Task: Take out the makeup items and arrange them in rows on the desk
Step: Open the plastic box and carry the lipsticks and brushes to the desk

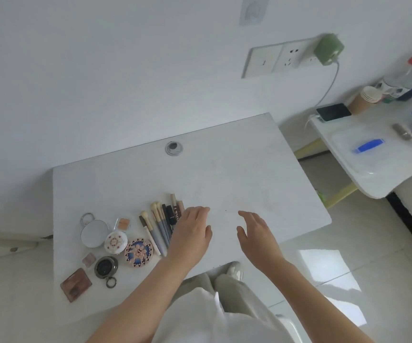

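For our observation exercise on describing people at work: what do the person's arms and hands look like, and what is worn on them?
Both forearms are bare, with no sleeves reaching the part in view. The left hand and the right hand carry no gloves, and no rings, watch or bracelet can be seen. Light, pale clothing shows lower down, between the arms.

left hand (192, 231), right hand (257, 232), both open, empty

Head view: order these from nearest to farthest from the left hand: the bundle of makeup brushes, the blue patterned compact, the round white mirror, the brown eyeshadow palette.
1. Makeup brushes: right beside the left hand, on its left.
2. Blue patterned compact: farther left, toward the desk's near edge.
3. Round white mirror: farther left again.
4. Brown eyeshadow palette: at the near-left corner.
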